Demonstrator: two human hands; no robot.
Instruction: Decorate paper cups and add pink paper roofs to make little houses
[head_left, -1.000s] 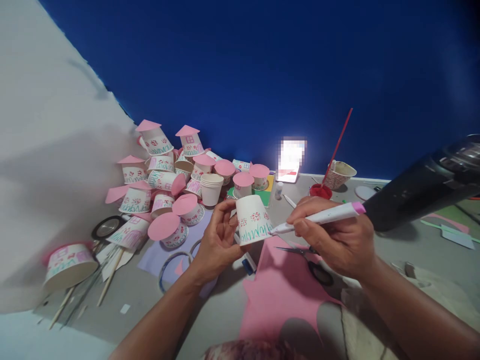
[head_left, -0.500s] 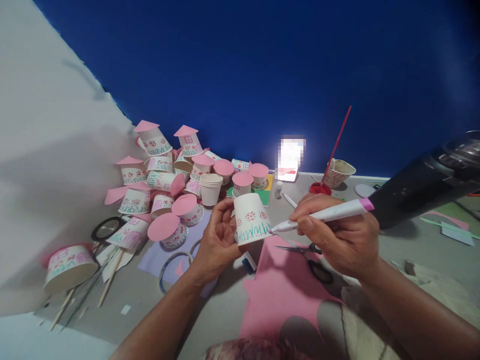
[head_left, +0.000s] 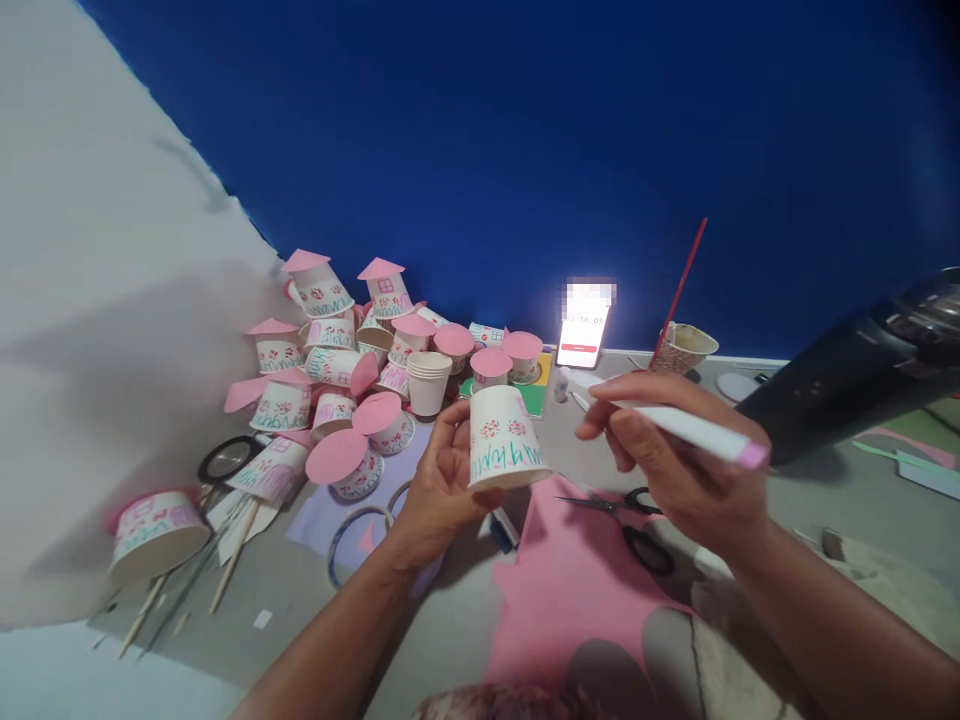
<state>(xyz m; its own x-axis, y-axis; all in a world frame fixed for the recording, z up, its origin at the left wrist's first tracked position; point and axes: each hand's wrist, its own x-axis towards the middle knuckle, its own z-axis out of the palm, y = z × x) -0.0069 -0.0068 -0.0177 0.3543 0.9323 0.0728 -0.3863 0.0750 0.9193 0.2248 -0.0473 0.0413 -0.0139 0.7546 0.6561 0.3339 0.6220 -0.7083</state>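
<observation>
My left hand [head_left: 448, 475] is closed around a white paper cup [head_left: 507, 437], held upside down above the table. Red flowers and green grass-like strokes decorate the cup's side, and part of a pink drawing shows at its right edge. My right hand [head_left: 679, 455] grips a white marker [head_left: 686, 425] with a pink end. The marker's tip points up and to the left, apart from the cup. Below the cup lies pink paper [head_left: 570, 590] with round cut-outs, and black-handled scissors [head_left: 626, 510] rest on it.
Decorated cups with pink paper roofs [head_left: 336, 457] crowd the left side, around a stack of plain cups [head_left: 428, 385]. A lit phone [head_left: 583, 325] leans against the blue wall. Rolls of tape [head_left: 339, 550] lie on purple paper. A large dark cylindrical object [head_left: 840, 375] stands at the right.
My right hand has lifted the marker off the cup's lower edge, and its tip now points upward. My left hand has turned the cup slightly, bringing a pink drawing into view.
</observation>
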